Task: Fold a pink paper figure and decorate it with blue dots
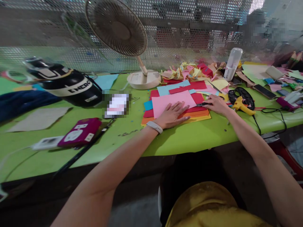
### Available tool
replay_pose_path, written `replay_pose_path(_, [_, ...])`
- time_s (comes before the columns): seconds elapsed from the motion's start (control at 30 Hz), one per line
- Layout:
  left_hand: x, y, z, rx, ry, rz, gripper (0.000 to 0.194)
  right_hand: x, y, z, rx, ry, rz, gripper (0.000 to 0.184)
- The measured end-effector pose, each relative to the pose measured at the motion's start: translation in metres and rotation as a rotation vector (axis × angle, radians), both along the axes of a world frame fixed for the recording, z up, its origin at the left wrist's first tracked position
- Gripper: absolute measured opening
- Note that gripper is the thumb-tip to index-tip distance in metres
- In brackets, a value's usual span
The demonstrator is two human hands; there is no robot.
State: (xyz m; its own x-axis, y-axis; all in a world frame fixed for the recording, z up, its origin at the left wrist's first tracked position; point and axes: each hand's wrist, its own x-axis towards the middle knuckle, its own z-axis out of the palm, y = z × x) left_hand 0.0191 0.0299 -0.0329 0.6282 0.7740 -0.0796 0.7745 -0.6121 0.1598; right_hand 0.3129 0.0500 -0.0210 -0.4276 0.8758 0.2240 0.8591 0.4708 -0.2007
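Note:
My left hand lies flat with its fingers spread on a pink paper sheet. That sheet rests on a stack of coloured paper, with red paper and orange paper showing beneath it. My right hand is closed on a slim dark pointed tool, whose tip lies at the right edge of the pink sheet. Its exact kind is too small to make out. Behind the sheet lie a light blue paper piece and a red paper strip.
A fan and paper scraps stand behind the stack. To the right are a yellow glue gun, a black round tray and a white bottle. Leftward are a phone, a purple box and a black flask.

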Motion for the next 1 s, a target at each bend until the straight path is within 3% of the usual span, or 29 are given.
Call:
replay_pose_path(0.33, [0.003, -0.004, 0.006, -0.007, 0.047, 0.016, 0.076, -0.004, -0.002, -0.001, 0.022, -0.001, 0.041, 0.033])
replay_pose_path(1.0, [0.002, 0.0, 0.002, -0.015, 0.028, 0.028, 0.085, -0.023, -0.01, -0.005, 0.161, -0.036, 0.089, 0.031])
